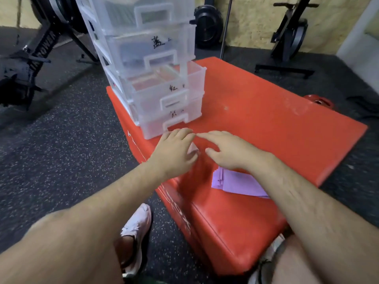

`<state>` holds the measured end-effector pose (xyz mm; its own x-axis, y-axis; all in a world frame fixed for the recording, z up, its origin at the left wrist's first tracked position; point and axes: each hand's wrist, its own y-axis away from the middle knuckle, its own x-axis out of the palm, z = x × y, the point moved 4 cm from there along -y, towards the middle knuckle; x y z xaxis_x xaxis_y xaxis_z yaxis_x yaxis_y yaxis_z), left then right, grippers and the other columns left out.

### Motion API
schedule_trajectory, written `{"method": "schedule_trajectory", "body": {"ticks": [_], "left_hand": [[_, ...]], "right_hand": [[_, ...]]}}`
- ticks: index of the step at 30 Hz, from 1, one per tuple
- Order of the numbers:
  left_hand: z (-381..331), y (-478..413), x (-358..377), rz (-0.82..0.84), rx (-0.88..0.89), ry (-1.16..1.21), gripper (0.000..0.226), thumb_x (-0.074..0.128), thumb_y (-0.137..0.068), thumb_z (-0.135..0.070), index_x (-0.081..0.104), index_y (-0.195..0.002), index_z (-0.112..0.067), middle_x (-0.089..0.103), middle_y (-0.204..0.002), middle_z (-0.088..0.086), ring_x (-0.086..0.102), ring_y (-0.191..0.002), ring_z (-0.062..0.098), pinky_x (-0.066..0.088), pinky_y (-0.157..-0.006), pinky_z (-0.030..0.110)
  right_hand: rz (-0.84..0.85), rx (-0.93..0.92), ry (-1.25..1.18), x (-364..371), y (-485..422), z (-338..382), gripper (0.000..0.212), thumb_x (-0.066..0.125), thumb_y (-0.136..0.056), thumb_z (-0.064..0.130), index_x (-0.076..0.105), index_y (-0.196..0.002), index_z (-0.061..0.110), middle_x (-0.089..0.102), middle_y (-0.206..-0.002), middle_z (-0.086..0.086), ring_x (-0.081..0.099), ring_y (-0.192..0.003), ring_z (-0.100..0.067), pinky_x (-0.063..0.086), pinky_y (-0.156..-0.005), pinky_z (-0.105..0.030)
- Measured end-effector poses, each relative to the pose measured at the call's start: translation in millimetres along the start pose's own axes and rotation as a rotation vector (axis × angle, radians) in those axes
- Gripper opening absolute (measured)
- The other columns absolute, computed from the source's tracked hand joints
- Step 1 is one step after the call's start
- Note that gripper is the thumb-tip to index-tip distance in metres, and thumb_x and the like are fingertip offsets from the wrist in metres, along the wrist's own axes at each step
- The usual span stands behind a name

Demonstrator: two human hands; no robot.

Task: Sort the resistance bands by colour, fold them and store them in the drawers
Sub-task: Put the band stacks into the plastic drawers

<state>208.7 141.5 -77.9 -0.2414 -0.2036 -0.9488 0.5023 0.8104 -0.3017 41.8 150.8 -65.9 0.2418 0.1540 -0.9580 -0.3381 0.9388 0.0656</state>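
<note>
A clear plastic drawer unit (143,64) stands on the red padded box (256,111). Its third drawer (174,87) is pulled out a little and holds folded red bands. The bottom drawer (174,121) is closed. My left hand (174,152) hovers just in front of the bottom drawer with a small piece of light purple band (193,149) under its fingers. My right hand (227,150) is beside it, fingers spread, holding nothing. A folded stack of purple bands (235,183) lies on the box under my right wrist.
Dark speckled rubber floor surrounds the box. An exercise machine (37,50) stands at far left, another black machine (289,37) at back right. A weight plate (208,25) leans on the wall. My white shoe (137,232) is beside the box's near corner.
</note>
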Motion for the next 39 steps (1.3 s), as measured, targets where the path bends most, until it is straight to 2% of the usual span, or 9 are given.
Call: {"method": "schedule_trajectory", "body": {"ticks": [7, 11, 16, 19, 22, 25, 27, 32, 39], "left_hand": [[10, -5, 22, 0.315, -0.151, 0.089, 0.036, 0.046, -0.094, -0.043, 0.055, -0.124, -0.026, 0.053, -0.12, 0.003, 0.053, -0.114, 0.032, 0.046, -0.096, 0.047], [19, -1, 36, 0.493, -0.119, 0.117, 0.036, 0.045, -0.095, -0.03, 0.054, -0.13, -0.03, 0.052, -0.122, 0.003, 0.049, -0.112, 0.032, 0.038, -0.102, 0.042], [36, -7, 35, 0.472, -0.207, 0.236, 0.008, 0.044, -0.085, -0.024, 0.049, -0.091, -0.021, 0.049, -0.101, 0.002, 0.053, -0.101, 0.031, 0.042, -0.091, 0.04], [50, -9, 33, 0.342, -0.286, 0.288, 0.036, 0.061, -0.082, -0.022, 0.05, -0.115, -0.013, 0.05, -0.119, 0.008, 0.052, -0.113, 0.031, 0.043, -0.096, 0.039], [56, -8, 33, 0.362, -0.339, 0.379, 0.066, 0.069, -0.08, -0.036, 0.039, -0.137, -0.018, 0.055, -0.131, 0.003, 0.055, -0.119, 0.026, 0.044, -0.098, 0.036], [65, -7, 32, 0.477, -0.358, 0.47, 0.034, 0.07, -0.085, -0.041, 0.053, -0.106, -0.021, 0.064, -0.095, -0.004, 0.059, -0.087, 0.017, 0.048, -0.074, 0.033], [75, -4, 28, 0.488, -0.358, 0.524, 0.035, 0.071, -0.08, -0.045, 0.058, -0.102, -0.022, 0.069, -0.095, -0.001, 0.062, -0.084, 0.017, 0.053, -0.078, 0.037], [87, -5, -14, 0.285, -0.379, 0.559, 0.024, 0.074, -0.083, -0.036, 0.061, -0.103, -0.032, 0.068, -0.085, -0.013, 0.065, -0.076, 0.001, 0.049, -0.069, 0.019], [78, -23, -111, -0.404, -0.204, 0.524, 0.028, 0.077, -0.081, -0.014, 0.065, -0.105, -0.024, 0.065, -0.097, -0.014, 0.056, -0.088, 0.003, 0.041, -0.079, 0.013]], "right_hand": [[0.002, 0.151, -0.168, 40, -10, -23, 0.042, 0.055, -0.098, 0.024, 0.058, -0.138, 0.014, 0.062, -0.137, -0.007, 0.058, -0.124, -0.024, 0.041, -0.106, -0.03], [-0.087, 0.177, -0.317, 52, -36, -7, 0.039, 0.049, -0.102, 0.045, 0.07, -0.105, 0.013, 0.073, -0.104, -0.006, 0.065, -0.099, -0.028, 0.048, -0.087, -0.036], [-0.058, 0.269, -0.353, 65, -67, -5, 0.042, 0.054, -0.098, 0.04, 0.065, -0.114, 0.003, 0.071, -0.108, -0.016, 0.064, -0.101, -0.033, 0.044, -0.081, -0.033], [-0.048, 0.234, -0.384, 58, -72, -4, 0.034, 0.062, -0.09, 0.039, 0.07, -0.085, 0.006, 0.065, -0.075, -0.011, 0.054, -0.069, -0.024, 0.041, -0.062, -0.036], [-0.1, 0.124, -0.426, 37, -69, 6, 0.016, 0.069, -0.073, 0.03, 0.07, -0.086, 0.02, 0.068, -0.083, 0.005, 0.06, -0.078, -0.016, 0.049, -0.073, -0.034], [-0.169, 0.023, -0.403, 17, -64, 14, 0.013, 0.069, -0.072, 0.023, 0.064, -0.084, 0.026, 0.057, -0.084, 0.013, 0.054, -0.078, -0.011, 0.042, -0.072, -0.028], [-0.244, 0.002, -0.443, 9, -63, 12, 0.012, 0.067, -0.073, 0.023, 0.063, -0.084, 0.026, 0.053, -0.084, 0.012, 0.052, -0.075, -0.01, 0.043, -0.071, -0.028], [-0.482, 0.002, -0.525, -15, -60, 1, 0.03, 0.057, -0.07, 0.027, 0.064, -0.098, 0.02, 0.056, -0.094, 0.007, 0.054, -0.081, -0.012, 0.048, -0.081, -0.03], [-0.747, -0.104, -0.482, -75, -63, 19, 0.042, 0.063, -0.077, 0.006, 0.064, -0.112, 0.028, 0.055, -0.1, 0.01, 0.055, -0.084, -0.004, 0.044, -0.078, -0.015]]}}
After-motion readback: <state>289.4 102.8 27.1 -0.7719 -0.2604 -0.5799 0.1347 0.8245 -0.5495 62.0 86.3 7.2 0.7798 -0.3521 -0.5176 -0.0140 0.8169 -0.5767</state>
